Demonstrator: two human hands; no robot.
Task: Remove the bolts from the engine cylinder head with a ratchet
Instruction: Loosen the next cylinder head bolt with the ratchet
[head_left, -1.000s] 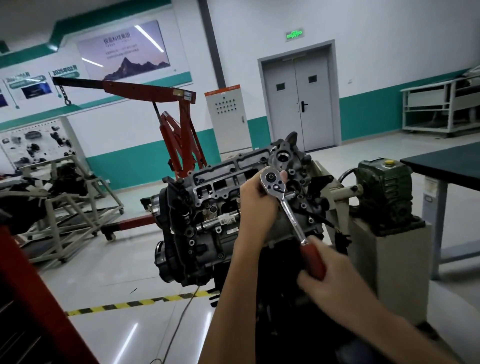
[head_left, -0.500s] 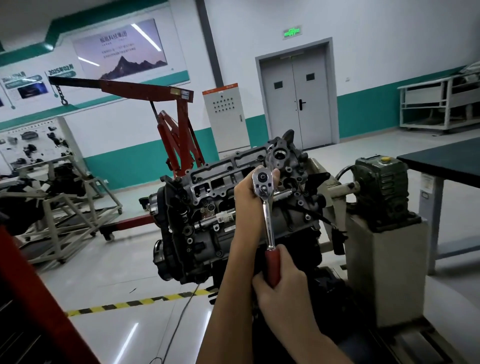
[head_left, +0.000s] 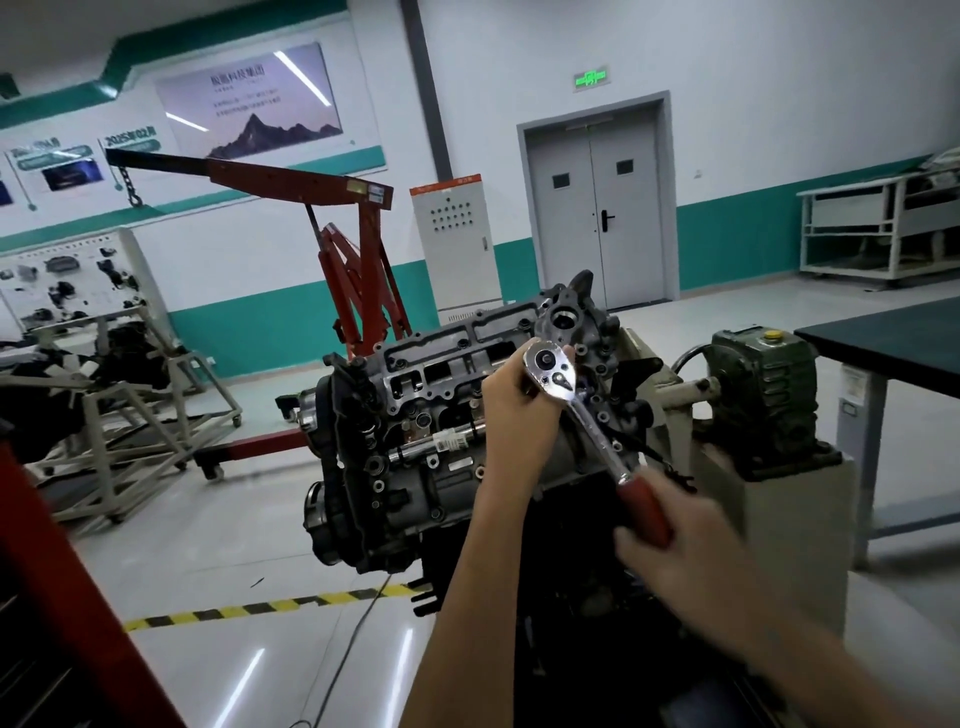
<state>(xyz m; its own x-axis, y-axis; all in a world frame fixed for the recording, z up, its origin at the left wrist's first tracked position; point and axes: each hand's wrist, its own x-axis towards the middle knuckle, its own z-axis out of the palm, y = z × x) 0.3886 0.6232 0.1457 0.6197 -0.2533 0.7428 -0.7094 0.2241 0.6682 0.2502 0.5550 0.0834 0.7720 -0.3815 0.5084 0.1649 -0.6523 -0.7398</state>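
Engine (head_left: 415, 467) up on its stand, cylinder head (head_left: 447, 358) tilted towards us, and the action's at the head's right end. Left hand (head_left: 519, 415) cups the ratchet (head_left: 587, 415) at its drive end, steadying it over a bolt we can't see under the tool. Right hand (head_left: 670, 551), blurred, grips the red handle (head_left: 644, 506), and there it goes: the handle has swung from straight down out to the lower right. That's another stroke, so I'd say this bolt is only partway out. Nothing to collect loose bolts in shows up.
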